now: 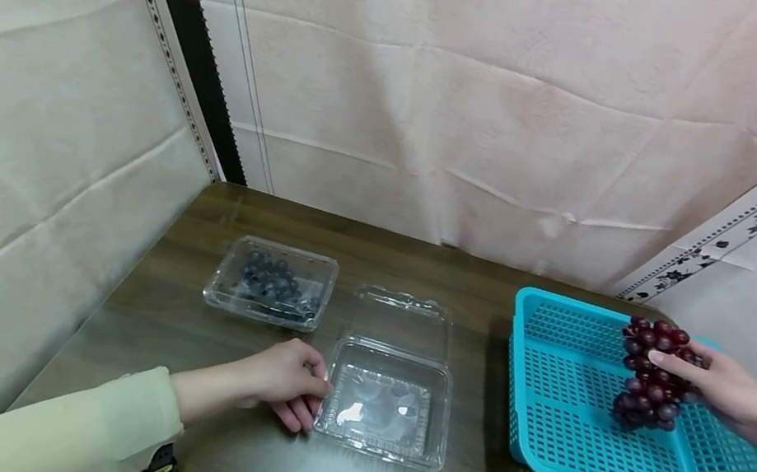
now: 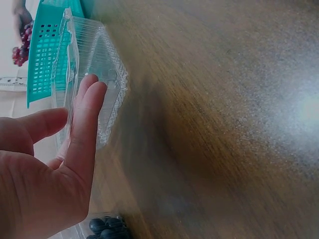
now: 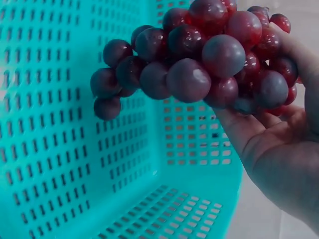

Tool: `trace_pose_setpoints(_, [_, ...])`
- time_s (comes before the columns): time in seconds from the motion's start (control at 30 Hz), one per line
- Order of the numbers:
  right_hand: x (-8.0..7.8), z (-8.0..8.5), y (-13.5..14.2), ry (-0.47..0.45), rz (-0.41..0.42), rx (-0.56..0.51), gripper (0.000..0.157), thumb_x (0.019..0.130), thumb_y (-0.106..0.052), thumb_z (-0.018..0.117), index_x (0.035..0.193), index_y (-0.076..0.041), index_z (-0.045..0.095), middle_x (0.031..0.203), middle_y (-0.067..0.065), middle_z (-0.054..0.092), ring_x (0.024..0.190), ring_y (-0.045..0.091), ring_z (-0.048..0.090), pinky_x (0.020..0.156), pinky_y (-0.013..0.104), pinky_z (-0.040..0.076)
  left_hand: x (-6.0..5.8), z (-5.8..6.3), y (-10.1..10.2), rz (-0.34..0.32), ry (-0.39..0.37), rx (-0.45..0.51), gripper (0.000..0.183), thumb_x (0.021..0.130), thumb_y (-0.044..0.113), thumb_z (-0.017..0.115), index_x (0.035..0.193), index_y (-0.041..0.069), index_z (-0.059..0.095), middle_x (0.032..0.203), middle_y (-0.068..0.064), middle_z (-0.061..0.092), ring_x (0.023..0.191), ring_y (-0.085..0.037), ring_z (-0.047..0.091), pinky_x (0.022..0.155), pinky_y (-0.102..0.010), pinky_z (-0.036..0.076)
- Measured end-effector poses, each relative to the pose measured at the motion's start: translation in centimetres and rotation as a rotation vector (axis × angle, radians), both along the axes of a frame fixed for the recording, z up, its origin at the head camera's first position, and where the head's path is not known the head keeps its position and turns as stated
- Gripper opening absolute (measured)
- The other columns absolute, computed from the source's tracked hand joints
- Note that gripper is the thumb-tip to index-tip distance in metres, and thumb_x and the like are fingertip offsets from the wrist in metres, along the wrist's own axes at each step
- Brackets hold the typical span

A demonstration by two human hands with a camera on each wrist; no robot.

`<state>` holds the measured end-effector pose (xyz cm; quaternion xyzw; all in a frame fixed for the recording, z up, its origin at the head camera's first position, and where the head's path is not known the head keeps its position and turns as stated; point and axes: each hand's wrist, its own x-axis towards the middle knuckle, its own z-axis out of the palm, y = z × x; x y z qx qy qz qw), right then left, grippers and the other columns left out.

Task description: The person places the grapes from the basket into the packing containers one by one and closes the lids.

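Note:
A bunch of dark red grapes (image 1: 656, 374) is in my right hand (image 1: 735, 396), over the right part of a blue plastic basket (image 1: 519, 427). The right wrist view shows the grapes (image 3: 189, 74) lying across the fingers and palm of my right hand (image 3: 279, 149), with the basket's slotted wall (image 3: 45, 124) behind. At the middle of the table, my left hand (image 1: 289, 384) pinches the left rim of a clear plastic clamshell box (image 1: 386, 413), whose lid is folded back. In the left wrist view, thumb and fingers of my left hand (image 2: 65, 154) stand on either side of that rim.
A second clear box (image 1: 229, 278), holding blueberry-like dark fruit (image 1: 270, 276), stands behind my left hand on the brown wooden table (image 1: 235, 463). Pale cloth curtains (image 1: 444, 113) hang at the table's back and both sides.

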<state>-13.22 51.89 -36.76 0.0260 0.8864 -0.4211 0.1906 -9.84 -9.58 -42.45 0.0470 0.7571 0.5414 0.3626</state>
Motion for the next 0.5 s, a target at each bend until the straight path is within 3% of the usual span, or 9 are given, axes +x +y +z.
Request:
trace_pose_setpoints(0.1, [0.1,0.7,-0.4,0.017,-0.04,-0.007,0.068,0.116,-0.033,0.049,0.161,0.01,0.023,0.111,-0.022,0.067,0.1,-0.001,0.069,0.083,0.02,0.06,0.0,0.1,0.1,-0.008,0.001,-0.006,0.012,0.103,0.007,0.068,0.093,0.001,0.064,0.079,-0.016,0.073,0.065,-0.024,0.077,0.057,-0.038,0.067])
trace_pose_setpoints(0.23, [-0.1,1.9,-1.2,0.058,-0.043,0.005,0.044,0.115,-0.033,0.051,0.151,-0.01,0.041,0.109,-0.026,0.067,0.101,-0.002,0.068,0.082,0.019,0.058,0.1,0.2,0.1,-0.014,0.003,-0.014,0.012,0.103,0.007,0.068,0.093,0.001,0.064,0.079,-0.016,0.072,0.065,-0.025,0.077,0.057,-0.038,0.067])
trace_pose_setpoints(0.3, [-0.4,2.5,-1.8,0.078,-0.022,0.025,0.047,0.115,-0.033,0.051,0.153,-0.007,0.04,0.11,-0.027,0.066,0.102,-0.002,0.067,0.081,0.018,0.058,0.1,0.3,0.1,-0.014,0.004,-0.018,0.012,0.103,0.007,0.068,0.093,0.001,0.065,0.079,-0.016,0.072,0.066,-0.025,0.077,0.057,-0.038,0.067])
trace_pose_setpoints(0.43, [-0.9,3.9,-3.5,0.096,0.006,0.052,0.067,0.115,-0.035,0.05,0.162,0.006,0.025,0.111,-0.03,0.064,0.103,-0.005,0.065,0.08,0.015,0.055,0.1,0.3,0.0,-0.012,0.004,-0.021,0.013,0.103,0.008,0.069,0.093,0.001,0.065,0.079,-0.015,0.072,0.066,-0.026,0.077,0.056,-0.038,0.067])
trace_pose_setpoints(0.5, [-1.0,4.5,-4.3,0.112,0.023,0.03,0.058,0.115,-0.033,0.05,0.162,-0.003,0.03,0.113,-0.029,0.065,0.105,-0.005,0.065,0.08,0.014,0.054,0.1,0.3,0.0,-0.012,0.004,-0.023,0.013,0.103,0.008,0.069,0.093,0.002,0.065,0.079,-0.015,0.072,0.066,-0.026,0.077,0.056,-0.038,0.067])
